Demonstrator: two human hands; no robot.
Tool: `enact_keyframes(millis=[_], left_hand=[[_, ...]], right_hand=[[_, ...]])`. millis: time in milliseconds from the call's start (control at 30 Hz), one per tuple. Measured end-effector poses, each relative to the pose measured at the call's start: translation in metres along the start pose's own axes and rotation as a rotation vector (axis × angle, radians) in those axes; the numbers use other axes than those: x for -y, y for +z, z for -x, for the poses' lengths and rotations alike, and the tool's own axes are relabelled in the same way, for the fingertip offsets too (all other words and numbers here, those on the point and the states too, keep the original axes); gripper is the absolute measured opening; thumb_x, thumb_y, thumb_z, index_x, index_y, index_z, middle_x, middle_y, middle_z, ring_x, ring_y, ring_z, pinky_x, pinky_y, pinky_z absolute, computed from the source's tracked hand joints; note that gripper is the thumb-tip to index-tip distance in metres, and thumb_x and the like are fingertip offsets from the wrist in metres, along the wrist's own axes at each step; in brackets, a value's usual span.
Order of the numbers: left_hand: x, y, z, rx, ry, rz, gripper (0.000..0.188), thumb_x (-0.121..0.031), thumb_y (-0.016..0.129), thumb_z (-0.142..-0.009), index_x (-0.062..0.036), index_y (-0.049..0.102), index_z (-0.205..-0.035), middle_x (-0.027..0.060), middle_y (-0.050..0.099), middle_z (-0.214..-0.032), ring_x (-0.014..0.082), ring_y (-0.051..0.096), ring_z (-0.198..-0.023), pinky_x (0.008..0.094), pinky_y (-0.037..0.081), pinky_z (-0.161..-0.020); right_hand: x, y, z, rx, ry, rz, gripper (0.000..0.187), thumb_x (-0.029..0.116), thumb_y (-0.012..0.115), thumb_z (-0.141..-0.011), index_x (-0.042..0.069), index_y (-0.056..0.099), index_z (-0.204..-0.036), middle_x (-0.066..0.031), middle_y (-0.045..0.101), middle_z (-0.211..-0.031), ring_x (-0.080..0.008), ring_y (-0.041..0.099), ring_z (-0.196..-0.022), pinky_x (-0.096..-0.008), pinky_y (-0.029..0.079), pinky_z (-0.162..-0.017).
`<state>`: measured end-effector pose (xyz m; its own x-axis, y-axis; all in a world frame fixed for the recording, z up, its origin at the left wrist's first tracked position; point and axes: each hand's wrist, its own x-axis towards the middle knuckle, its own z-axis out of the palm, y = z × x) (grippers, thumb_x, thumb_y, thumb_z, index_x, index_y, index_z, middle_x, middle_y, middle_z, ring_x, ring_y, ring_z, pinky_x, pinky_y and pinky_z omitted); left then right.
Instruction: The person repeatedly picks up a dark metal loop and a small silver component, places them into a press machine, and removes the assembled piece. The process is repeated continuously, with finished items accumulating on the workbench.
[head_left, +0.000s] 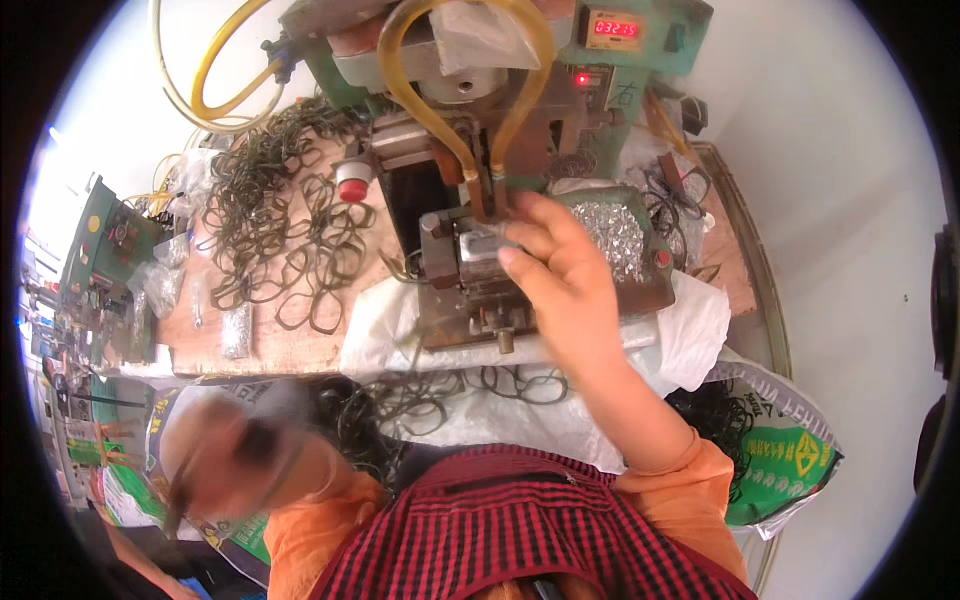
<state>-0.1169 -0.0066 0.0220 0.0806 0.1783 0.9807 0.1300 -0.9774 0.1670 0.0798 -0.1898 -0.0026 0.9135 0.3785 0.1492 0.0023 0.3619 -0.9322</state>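
My right hand [565, 260] reaches over the work fixture [440, 250] of a green bench press. Its thumb and fingers are bent together beside the fixture's metal block [482, 247], below two brown nozzles fed by a yellow hose [398, 75]. Whatever lies between the fingertips is too small or hidden to make out. Low on the left, my left hand [235, 450] is smeared by motion. Dark strips run by it, but whether the fingers grip them cannot be told. Close to my right hand sits a tray of small silver metal pieces [610, 235].
Dark flexible loops [265, 210] lie heaped on the wooden bench [270, 350] to the left. A red push button [352, 188] stands beside the press, and a lit red counter [613, 30] is above. Sacks with dark loops [745, 420] hang below the bench edge.
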Motion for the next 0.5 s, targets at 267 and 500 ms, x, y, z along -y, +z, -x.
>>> enact_keyframes(millis=[267, 500], left_hand=[[-0.042, 0.139, 0.025, 0.423, 0.176, 0.681, 0.019, 0.015, 0.067, -0.074, 0.0032, 0.069, -0.090, 0.0148, 0.068, -0.086, 0.0206, 0.063, -0.069, 0.0276, 0.051, -0.058], [-0.042, 0.151, 0.038, 0.391, 0.269, 0.644, 0.030, 0.013, 0.068, -0.073, 0.0001, 0.074, -0.100, 0.0120, 0.067, -0.086, 0.0223, 0.063, -0.067, 0.0294, 0.050, -0.057]], right_hand=[[-0.073, -0.133, -0.032, -0.324, -0.395, 1.574, 0.026, 0.017, 0.075, -0.076, 0.006, 0.070, -0.098, -0.0189, 0.065, -0.115, -0.0402, 0.052, -0.121, -0.0479, 0.047, -0.096], [-0.060, -0.142, -0.044, -0.378, -0.342, 1.274, 0.015, 0.020, 0.076, -0.075, 0.008, 0.071, -0.082, -0.0134, 0.067, -0.095, -0.0354, 0.060, -0.097, -0.0442, 0.049, -0.083]])
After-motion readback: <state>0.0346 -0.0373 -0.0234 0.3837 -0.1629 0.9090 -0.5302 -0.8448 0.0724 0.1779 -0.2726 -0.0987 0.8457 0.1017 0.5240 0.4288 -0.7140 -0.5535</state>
